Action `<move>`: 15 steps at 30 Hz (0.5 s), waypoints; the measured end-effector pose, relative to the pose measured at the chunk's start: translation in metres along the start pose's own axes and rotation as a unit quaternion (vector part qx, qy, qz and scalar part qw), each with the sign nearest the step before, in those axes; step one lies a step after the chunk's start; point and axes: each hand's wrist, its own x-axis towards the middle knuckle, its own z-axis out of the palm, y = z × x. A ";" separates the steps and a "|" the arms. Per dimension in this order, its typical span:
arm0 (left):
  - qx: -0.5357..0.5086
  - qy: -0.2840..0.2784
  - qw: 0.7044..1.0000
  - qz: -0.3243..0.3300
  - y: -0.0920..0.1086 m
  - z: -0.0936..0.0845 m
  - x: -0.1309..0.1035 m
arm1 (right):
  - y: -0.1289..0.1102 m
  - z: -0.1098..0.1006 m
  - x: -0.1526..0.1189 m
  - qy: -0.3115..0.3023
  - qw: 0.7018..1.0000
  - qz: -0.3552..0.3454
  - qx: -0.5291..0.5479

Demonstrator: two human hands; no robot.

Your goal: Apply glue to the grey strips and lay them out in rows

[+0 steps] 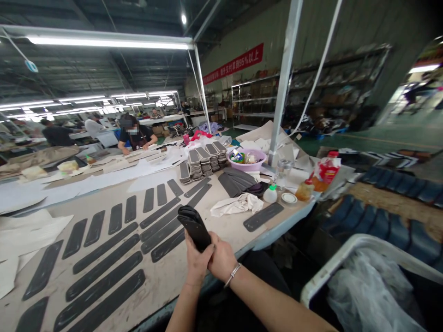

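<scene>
A small stack of black strips with rounded ends (194, 226) is held upright over the table's near edge. My left hand (196, 263) is wrapped round its lower left side. On its lower right side my right hand (220, 258) is closed, a bracelet at the wrist. Both thumbs meet at the bottom of the stack, and the far-side fingers are hidden. Dark strips of the same shape (100, 281) lie in rows on the table to the left. One single strip (263, 216) lies to the right, near the edge.
Piled grey-topped pieces (202, 161) stand at the back beside a purple basin (246, 158). A white cloth (237, 205), a green-capped bottle (270, 193) and a red-labelled jug (326, 173) sit rightward. A white bin (363, 244) with plastic is at lower right. A co-worker (134, 133) works across the table.
</scene>
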 end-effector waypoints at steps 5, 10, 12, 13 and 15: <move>-0.035 -0.021 0.999 -0.015 0.010 -0.002 -0.013 | -0.022 -0.017 -0.018 -0.032 0.997 -0.037 -0.058; -0.215 0.088 0.963 -0.136 -0.004 -0.012 -0.024 | -0.015 -0.035 -0.027 -0.133 0.990 -0.052 -0.001; -0.278 0.099 0.946 -0.137 -0.006 -0.014 -0.026 | -0.003 -0.037 -0.023 -0.208 0.976 -0.058 0.041; -0.302 0.096 0.940 -0.123 -0.007 -0.015 -0.026 | 0.003 -0.036 -0.021 -0.244 0.966 -0.064 0.063; -0.331 0.083 0.935 -0.095 -0.006 -0.017 -0.027 | 0.012 -0.031 -0.017 -0.287 0.950 -0.079 0.096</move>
